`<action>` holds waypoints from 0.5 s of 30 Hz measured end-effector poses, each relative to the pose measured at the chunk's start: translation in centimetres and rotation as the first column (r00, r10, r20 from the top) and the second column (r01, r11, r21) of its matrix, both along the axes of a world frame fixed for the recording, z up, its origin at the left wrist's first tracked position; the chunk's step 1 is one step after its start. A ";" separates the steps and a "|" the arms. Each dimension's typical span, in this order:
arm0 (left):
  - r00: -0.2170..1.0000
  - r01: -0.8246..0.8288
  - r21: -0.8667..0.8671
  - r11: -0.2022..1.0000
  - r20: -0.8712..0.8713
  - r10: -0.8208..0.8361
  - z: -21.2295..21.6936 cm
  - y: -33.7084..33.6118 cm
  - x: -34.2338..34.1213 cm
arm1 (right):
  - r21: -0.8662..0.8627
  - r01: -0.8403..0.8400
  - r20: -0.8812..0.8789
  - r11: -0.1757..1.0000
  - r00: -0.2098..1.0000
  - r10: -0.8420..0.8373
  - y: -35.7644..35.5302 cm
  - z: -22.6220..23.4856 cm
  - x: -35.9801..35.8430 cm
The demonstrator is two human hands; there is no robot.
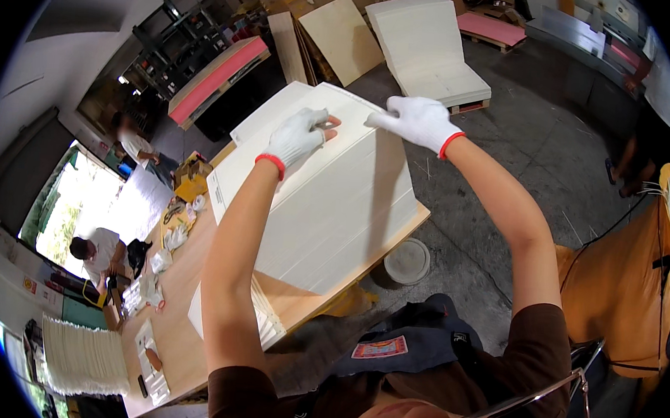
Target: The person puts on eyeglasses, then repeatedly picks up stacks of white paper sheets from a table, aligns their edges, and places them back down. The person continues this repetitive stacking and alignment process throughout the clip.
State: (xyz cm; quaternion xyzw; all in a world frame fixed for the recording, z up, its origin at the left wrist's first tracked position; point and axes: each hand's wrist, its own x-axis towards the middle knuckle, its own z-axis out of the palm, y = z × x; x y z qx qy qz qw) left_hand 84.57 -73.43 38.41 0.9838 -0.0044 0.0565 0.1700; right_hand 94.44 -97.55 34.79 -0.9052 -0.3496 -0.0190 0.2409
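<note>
Head view, from the left: a ribbed white stack (84,356) stood beyond the near end of a wooden table (178,285). A co-worker in a white top (103,249) bent over that side of the table, head lowered, near a black bag (137,255). Farther back another person (134,142), also in a light top, was beside the table's far end. Behind them lay a pink-topped pile (218,80).

Toward the middle, the left hand (297,140), in a white glove with a red cuff, rested on top of a tall stack of white sheets (335,201). Its fingers were loosely curled, with 2 bare tips showing just apart; whether they pinched a sheet I could not tell. The stack sat on the table, its long side toward the wearer, with a few loose sheets (267,318) below the left forearm.

Pale boards (343,40) leaned in the background. At the stack's far right corner was the right hand (422,124), gloved likewise, thumb stretched to the top edge and fingers partly bent; I could not tell if it gripped anything. Behind it, more white sheets (437,80) stood on a pallet. A round pale tub (407,261) was on the floor, and orange-brown fabric (613,287) hung farthest right.
</note>
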 end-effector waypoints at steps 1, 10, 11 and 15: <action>1.000 -0.008 -0.059 0.998 0.012 0.009 -0.7 -0.1 0.0 | -0.025 -0.007 0.076 1.000 0.997 0.009 0.4 -0.6 1.0; 0.988 0.052 -0.134 0.990 0.154 -0.032 -2.1 -3.3 -0.4 | 0.341 -0.349 0.302 0.873 0.920 0.250 3.0 -1.0 4.5; 0.991 0.037 -0.192 0.981 0.133 -0.011 -2.0 -3.7 -0.6 | 0.424 -0.255 0.092 0.869 0.967 0.239 3.5 -0.9 3.8; 0.985 0.107 -0.432 0.896 0.166 -0.038 -2.8 -2.4 -0.3 | 0.632 -0.029 -0.308 0.774 0.907 0.286 3.6 -0.5 1.7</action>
